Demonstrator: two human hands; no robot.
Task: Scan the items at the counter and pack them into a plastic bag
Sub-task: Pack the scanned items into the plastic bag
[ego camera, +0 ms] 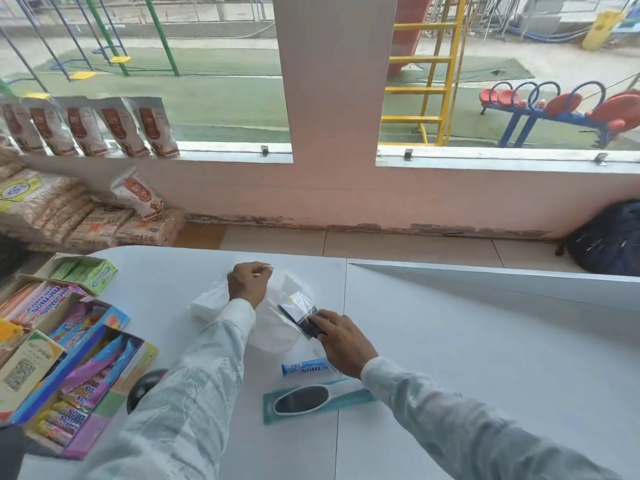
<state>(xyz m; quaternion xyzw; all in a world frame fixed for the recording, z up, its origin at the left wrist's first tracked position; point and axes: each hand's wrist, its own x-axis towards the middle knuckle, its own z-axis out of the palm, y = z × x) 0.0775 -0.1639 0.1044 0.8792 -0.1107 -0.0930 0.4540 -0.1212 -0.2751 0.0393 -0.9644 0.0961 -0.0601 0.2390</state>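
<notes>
A thin clear plastic bag [277, 327] lies on the white counter [450, 341]. My left hand [247, 280] pinches the bag's far edge with closed fingers. My right hand [343, 344] grips a small dark packet in clear wrap [299, 311] at the bag's mouth. A white box [207, 301] lies beside my left wrist, apparently inside the bag. A blue Mentos roll [301, 367] lies just below my right hand. Nearer me sits a foot file on a teal card [304, 400].
Open display boxes of Mentos and gum [69, 341] crowd the counter's left side, with a QR code card [20, 372]. A dark round object [142, 389] peeks out under my left sleeve. Stacked food packs [86, 220] stand behind. A dark backpack [609, 244] lies on the floor.
</notes>
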